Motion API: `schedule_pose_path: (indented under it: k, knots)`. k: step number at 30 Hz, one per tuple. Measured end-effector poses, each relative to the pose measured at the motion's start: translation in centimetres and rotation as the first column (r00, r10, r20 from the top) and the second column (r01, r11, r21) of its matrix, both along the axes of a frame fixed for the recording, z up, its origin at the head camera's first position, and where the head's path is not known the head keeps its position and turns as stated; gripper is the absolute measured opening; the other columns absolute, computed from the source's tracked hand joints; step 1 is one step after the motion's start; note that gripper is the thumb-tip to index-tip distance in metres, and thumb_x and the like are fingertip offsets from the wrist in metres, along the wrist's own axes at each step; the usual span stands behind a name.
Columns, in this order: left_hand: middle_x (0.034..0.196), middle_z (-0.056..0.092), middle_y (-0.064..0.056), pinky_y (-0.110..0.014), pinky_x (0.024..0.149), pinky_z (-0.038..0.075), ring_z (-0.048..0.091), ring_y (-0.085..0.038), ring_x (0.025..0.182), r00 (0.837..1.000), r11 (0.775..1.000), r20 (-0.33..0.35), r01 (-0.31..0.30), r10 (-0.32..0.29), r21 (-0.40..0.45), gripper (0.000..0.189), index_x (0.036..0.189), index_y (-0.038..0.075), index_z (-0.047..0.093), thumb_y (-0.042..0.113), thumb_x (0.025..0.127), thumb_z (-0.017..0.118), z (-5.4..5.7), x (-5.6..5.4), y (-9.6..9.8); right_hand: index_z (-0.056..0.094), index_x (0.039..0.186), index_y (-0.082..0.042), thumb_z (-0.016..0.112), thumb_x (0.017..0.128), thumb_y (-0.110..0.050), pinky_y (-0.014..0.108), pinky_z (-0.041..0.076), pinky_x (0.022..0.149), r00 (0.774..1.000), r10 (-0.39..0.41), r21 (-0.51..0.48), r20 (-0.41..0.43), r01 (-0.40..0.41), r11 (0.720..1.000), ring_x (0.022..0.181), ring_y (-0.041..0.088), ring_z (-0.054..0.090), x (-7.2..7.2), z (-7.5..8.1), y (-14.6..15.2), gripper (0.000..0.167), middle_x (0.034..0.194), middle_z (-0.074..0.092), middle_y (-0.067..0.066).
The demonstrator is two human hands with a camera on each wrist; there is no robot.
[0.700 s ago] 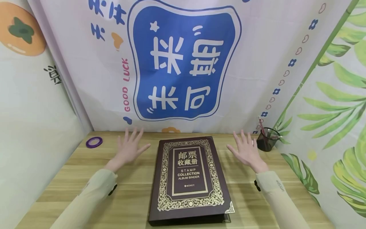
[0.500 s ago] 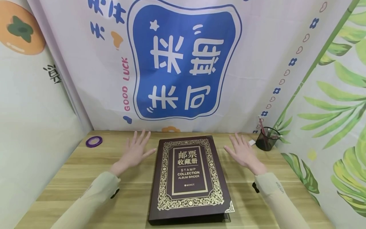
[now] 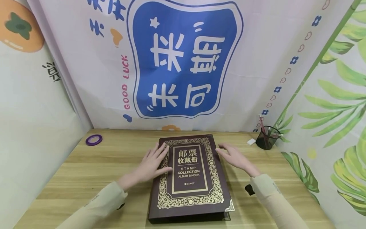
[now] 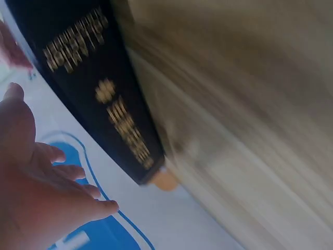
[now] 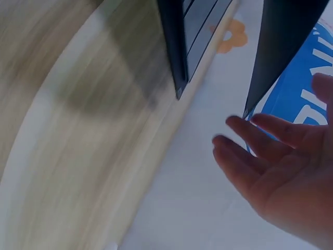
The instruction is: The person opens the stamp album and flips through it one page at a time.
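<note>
A dark maroon stamp album binder [image 3: 190, 187] with gold ornament lies closed on the wooden table. My left hand [image 3: 148, 165] is over the left part of its cover, fingers spread and fairly straight; I cannot tell whether it touches. In the left wrist view the album's spine [image 4: 104, 91] with gold lettering faces the left palm. My right hand [image 3: 235, 157] is at the upper right edge, fingers slightly bent, gripping nothing. In the right wrist view its fingertips are close to a corner of the front cover [image 5: 281, 47], and the back cover [image 5: 174, 47] shows apart from it.
A purple tape roll [image 3: 93, 140] lies at the back left of the table. At the back right stand a black mesh pen cup [image 3: 266, 141] with pens and a small white block [image 3: 251, 142]. Printed cloth [image 3: 108, 79] hangs behind the table.
Both hands have moved inward and slightly down toward the album. The left hand is now over its cover, and the right hand is at its right edge. The album stays in place.
</note>
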State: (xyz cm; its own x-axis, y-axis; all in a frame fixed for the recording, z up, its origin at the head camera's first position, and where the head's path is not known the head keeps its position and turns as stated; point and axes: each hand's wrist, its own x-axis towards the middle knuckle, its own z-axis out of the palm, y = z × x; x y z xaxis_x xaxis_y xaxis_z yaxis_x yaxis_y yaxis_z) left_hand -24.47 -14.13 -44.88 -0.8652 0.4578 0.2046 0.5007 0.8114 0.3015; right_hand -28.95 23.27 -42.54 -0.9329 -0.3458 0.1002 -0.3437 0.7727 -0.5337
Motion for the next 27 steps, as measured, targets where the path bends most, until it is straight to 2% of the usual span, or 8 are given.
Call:
schedule_pose_path:
  k: [4, 7, 11, 13, 16, 21, 27]
  knots:
    - [0.166, 0.015, -0.015, -0.066, 0.120, 0.013, 0.012, -0.044, 0.153, 0.997, 0.997, 0.014, 0.072, -0.072, -0.027, 0.090, 0.159, 0.009, 0.022, 0.061, 0.093, 0.055, 0.1, 1.4, 1.3, 0.059, 0.134, 0.002, 0.047, 0.105, -0.037, 0.050, 0.052, 0.099, 0.999, 0.005, -0.042, 0.035, -0.003, 0.999, 0.116, 0.037, 0.065, -0.1, 0.0, -0.3, 0.050, 0.130, 0.064, 0.023]
    - [0.166, 0.016, -0.015, -0.066, 0.120, 0.015, 0.013, -0.043, 0.153, 0.991, 0.990, 0.039, 0.130, -0.128, -0.052, 0.091, 0.158, 0.008, 0.022, 0.063, 0.093, 0.053, 0.4, 2.6, 2.1, 0.062, 0.128, 0.003, 0.050, 0.104, -0.031, 0.044, 0.057, 0.092, 0.996, 0.032, -0.126, 0.085, -0.021, 0.992, 0.107, 0.033, 0.069, -0.2, 0.0, -0.3, 0.043, 0.121, 0.069, 0.022]
    - [0.167, 0.016, -0.014, -0.065, 0.120, 0.018, 0.013, -0.042, 0.154, 0.977, 0.978, 0.085, 0.200, -0.194, -0.066, 0.092, 0.159, 0.009, 0.022, 0.066, 0.092, 0.051, 0.6, 3.8, 2.9, 0.060, 0.127, 0.009, 0.056, 0.102, -0.020, 0.038, 0.059, 0.088, 0.987, 0.066, -0.263, 0.145, -0.026, 0.965, 0.106, 0.035, 0.070, -0.2, 0.0, -0.2, 0.039, 0.119, 0.068, 0.028]
    - [0.167, 0.016, -0.014, -0.065, 0.120, 0.019, 0.013, -0.041, 0.154, 0.971, 0.972, 0.102, 0.223, -0.216, -0.072, 0.092, 0.159, 0.010, 0.022, 0.067, 0.093, 0.049, 0.7, 4.2, 3.1, 0.058, 0.128, 0.012, 0.058, 0.100, -0.018, 0.037, 0.059, 0.089, 0.984, 0.067, -0.297, 0.163, -0.016, 0.955, 0.107, 0.036, 0.069, -0.3, -0.1, -0.1, 0.041, 0.121, 0.067, 0.030]
    - [0.167, 0.017, -0.013, -0.065, 0.119, 0.020, 0.014, -0.040, 0.154, 0.966, 0.968, 0.119, 0.241, -0.231, -0.076, 0.091, 0.159, 0.011, 0.022, 0.068, 0.093, 0.047, 0.7, 4.6, 3.3, 0.055, 0.131, 0.015, 0.059, 0.100, -0.017, 0.037, 0.059, 0.090, 0.979, 0.069, -0.328, 0.194, -0.001, 0.945, 0.110, 0.038, 0.068, -0.4, 0.0, -0.1, 0.044, 0.123, 0.064, 0.032]
    - [0.167, 0.015, -0.012, -0.064, 0.120, 0.020, 0.015, -0.039, 0.154, 0.965, 0.966, 0.121, 0.243, -0.232, -0.084, 0.091, 0.159, 0.010, 0.023, 0.069, 0.093, 0.046, 0.6, 4.9, 3.2, 0.049, 0.135, 0.017, 0.059, 0.100, -0.016, 0.037, 0.057, 0.094, 0.965, 0.080, -0.400, 0.251, 0.028, 0.916, 0.116, 0.040, 0.065, -0.5, 0.5, -0.3, 0.049, 0.131, 0.058, 0.035]
    - [0.167, 0.013, -0.015, -0.064, 0.119, 0.021, 0.015, -0.041, 0.153, 0.962, 0.966, 0.103, 0.256, -0.252, -0.028, 0.090, 0.158, 0.006, 0.023, 0.062, 0.094, 0.051, 0.8, 5.3, 2.6, 0.049, 0.137, 0.015, 0.060, 0.099, -0.017, 0.031, 0.056, 0.095, 0.962, 0.088, -0.460, 0.257, 0.042, 0.887, 0.119, 0.038, 0.064, -0.5, 1.9, -0.9, 0.050, 0.135, 0.056, 0.034]
